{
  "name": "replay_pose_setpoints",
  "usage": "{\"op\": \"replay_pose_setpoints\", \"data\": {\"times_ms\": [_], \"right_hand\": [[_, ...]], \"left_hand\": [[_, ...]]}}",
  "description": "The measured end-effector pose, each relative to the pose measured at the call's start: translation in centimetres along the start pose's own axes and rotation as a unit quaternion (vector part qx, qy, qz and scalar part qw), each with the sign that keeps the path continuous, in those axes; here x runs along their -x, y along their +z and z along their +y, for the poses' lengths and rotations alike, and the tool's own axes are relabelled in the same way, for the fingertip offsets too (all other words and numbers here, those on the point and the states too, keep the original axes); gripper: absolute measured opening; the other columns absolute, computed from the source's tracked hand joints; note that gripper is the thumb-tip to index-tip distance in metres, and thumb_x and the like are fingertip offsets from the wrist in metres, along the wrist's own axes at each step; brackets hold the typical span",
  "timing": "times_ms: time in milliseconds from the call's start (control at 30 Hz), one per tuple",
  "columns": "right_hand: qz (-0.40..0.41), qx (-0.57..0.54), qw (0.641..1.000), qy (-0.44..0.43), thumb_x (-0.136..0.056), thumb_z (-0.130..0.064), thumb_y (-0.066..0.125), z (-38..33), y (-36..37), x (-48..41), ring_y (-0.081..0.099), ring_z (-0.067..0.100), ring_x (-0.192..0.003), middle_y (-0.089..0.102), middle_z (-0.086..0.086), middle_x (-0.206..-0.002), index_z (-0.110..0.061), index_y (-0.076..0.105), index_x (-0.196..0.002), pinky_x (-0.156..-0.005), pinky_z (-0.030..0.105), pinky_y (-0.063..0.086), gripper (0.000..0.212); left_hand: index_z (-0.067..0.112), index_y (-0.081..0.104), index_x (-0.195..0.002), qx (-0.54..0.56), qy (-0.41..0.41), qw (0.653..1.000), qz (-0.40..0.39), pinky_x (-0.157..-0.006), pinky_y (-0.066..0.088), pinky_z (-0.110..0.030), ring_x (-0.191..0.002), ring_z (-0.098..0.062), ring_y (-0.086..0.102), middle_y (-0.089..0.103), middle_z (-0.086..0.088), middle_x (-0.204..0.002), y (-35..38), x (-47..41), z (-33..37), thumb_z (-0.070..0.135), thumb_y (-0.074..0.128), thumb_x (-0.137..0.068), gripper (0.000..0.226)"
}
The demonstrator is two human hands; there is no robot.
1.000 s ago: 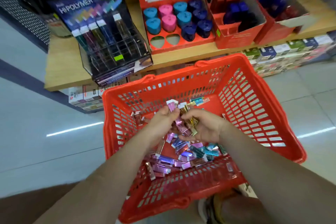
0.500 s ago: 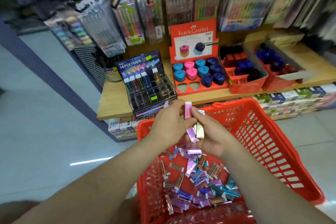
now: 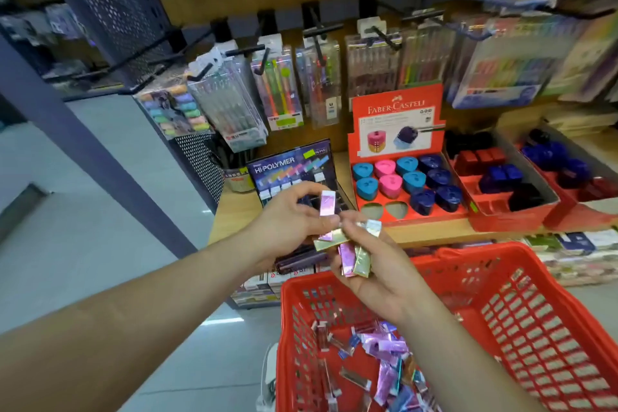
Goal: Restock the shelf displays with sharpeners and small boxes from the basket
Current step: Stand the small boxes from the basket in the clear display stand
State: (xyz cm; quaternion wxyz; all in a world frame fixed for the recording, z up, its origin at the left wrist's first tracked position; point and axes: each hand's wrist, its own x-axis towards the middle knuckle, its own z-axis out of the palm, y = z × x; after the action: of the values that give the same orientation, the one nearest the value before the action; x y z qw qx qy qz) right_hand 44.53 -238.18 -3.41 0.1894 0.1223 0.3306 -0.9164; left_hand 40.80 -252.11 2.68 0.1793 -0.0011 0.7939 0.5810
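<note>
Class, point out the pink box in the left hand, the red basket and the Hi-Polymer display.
pink box (image 3: 327, 207), head view, middle of its front face.
red basket (image 3: 495, 249), head view, far rim.
Hi-Polymer display (image 3: 287, 165), head view, printed header card.

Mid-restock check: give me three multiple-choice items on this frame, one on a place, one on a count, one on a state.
1. Where are the empty slots in the red sharpener tray?
A. back row
B. front left
C. front right

2. How many pink sharpeners stand in it?
A. two
B. four
C. none

3. What is the left hand doing?
A. making an empty fist
B. hanging open
C. pinching a pink box

Answers: B, two heart-shaped holes gape at the tray's front left. A, only two of the sharpeners are pink. C, thumb and fingers hold the box upright.
</note>
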Motion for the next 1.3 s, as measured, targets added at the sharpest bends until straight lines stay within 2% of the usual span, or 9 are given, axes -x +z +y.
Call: {"op": "replay_pose_setpoints", "data": {"times_ms": [200,300,400,500,600,867,1133,1233,1300], "right_hand": [[0.034,-0.013,0.999,0.008,-0.07,-0.004,0.068,-0.2,0.4,-3.2,0.058,0.019,-0.062,0.065,0.015,-0.088,-0.013,0.064,-0.107,-0.045,0.025,0.049,0.039],[0.051,0.035,0.998,0.001,-0.076,-0.003,0.069,-1.1,-0.3,-4.2,0.059,0.02,-0.061,0.063,0.011,-0.076,-0.013,0.066,-0.107,-0.045,0.024,0.049,0.032],[0.047,0.067,0.997,-0.005,-0.076,-0.005,0.069,-2.0,-0.8,-4.8,0.061,0.019,-0.061,0.063,0.009,-0.072,-0.013,0.067,-0.103,-0.045,0.023,0.049,0.028],[0.041,0.099,0.994,-0.006,-0.07,-0.011,0.071,-2.3,-1.0,-5.2,0.062,0.018,-0.058,0.063,0.007,-0.069,-0.014,0.066,-0.101,-0.044,0.023,0.05,0.032],[0.042,0.112,0.993,-0.007,-0.072,-0.012,0.071,-2.3,-1.4,-5.4,0.061,0.018,-0.054,0.061,0.007,-0.065,-0.014,0.065,-0.099,-0.044,0.023,0.05,0.028],[0.038,0.095,0.995,0.004,-0.074,-0.012,0.07,-1.7,-2.2,-5.1,0.062,0.019,-0.057,0.059,0.01,-0.07,-0.012,0.065,-0.099,-0.045,0.024,0.051,0.026],[0.022,0.044,0.999,0.008,-0.076,-0.003,0.067,-1.3,-1.9,-4.7,0.061,0.018,-0.06,0.06,0.008,-0.069,-0.012,0.062,-0.107,-0.047,0.022,0.052,0.032],[0.036,0.075,0.997,-0.003,-0.069,-0.007,0.072,-1.2,-1.8,-4.5,0.058,0.016,-0.059,0.062,0.005,-0.069,-0.01,0.062,-0.113,-0.045,0.021,0.048,0.045],[0.045,0.104,0.994,-0.013,-0.065,-0.008,0.075,-1.2,-1.7,-4.4,0.056,0.015,-0.058,0.062,0.004,-0.069,-0.01,0.063,-0.11,-0.045,0.022,0.046,0.047]], "left_hand": [[0.022,0.058,-0.099,0.037,-0.01,0.998,0.05,-0.08,0.054,-0.035,-0.087,-0.021,0.07,0.074,-0.005,-0.085,-3.5,-3.0,0.2,0.022,0.053,-0.097,0.005],[0.025,0.068,-0.087,-0.054,0.034,0.99,0.126,-0.076,0.044,-0.032,-0.084,-0.015,0.06,0.071,-0.002,-0.088,-6.8,-5.3,-0.2,0.024,0.06,-0.093,0.01],[0.018,0.068,-0.085,-0.135,0.049,0.973,0.179,-0.07,0.049,-0.034,-0.071,-0.019,0.06,0.07,-0.005,-0.078,-8.9,-7.2,-1.3,0.014,0.068,-0.086,0.004],[0.028,0.061,-0.083,-0.224,0.06,0.955,0.183,-0.062,0.053,-0.033,-0.063,-0.018,0.066,0.07,-0.004,-0.065,-9.3,-8.3,-2.7,0.01,0.07,-0.084,0.02],[0.028,0.06,-0.086,-0.271,0.073,0.944,0.177,-0.069,0.056,-0.032,-0.07,-0.022,0.07,0.071,-0.009,-0.068,-8.9,-9.0,-4.0,0.013,0.068,-0.086,0.017],[0.016,0.069,-0.102,-0.437,0.134,0.867,0.197,-0.086,0.049,-0.029,-0.083,-0.014,0.06,0.065,0.004,-0.091,-8.5,-10.0,-6.0,0.019,0.07,-0.084,0.018],[0.02,0.065,-0.104,-0.567,0.141,0.793,0.172,-0.087,0.048,-0.047,-0.093,-0.024,0.06,0.063,-0.001,-0.098,-8.2,-10.9,-7.1,0.029,0.069,-0.085,0.022],[0.023,0.064,-0.11,-0.553,0.115,0.807,0.173,-0.087,0.05,-0.044,-0.097,-0.023,0.059,0.061,0.0,-0.103,-7.9,-10.5,-6.6,0.031,0.071,-0.083,0.029],[0.024,0.067,-0.107,-0.465,0.12,0.857,0.184,-0.082,0.052,-0.034,-0.087,-0.012,0.061,0.064,0.007,-0.095,-7.1,-9.5,-5.0,0.031,0.07,-0.085,0.024]]}}
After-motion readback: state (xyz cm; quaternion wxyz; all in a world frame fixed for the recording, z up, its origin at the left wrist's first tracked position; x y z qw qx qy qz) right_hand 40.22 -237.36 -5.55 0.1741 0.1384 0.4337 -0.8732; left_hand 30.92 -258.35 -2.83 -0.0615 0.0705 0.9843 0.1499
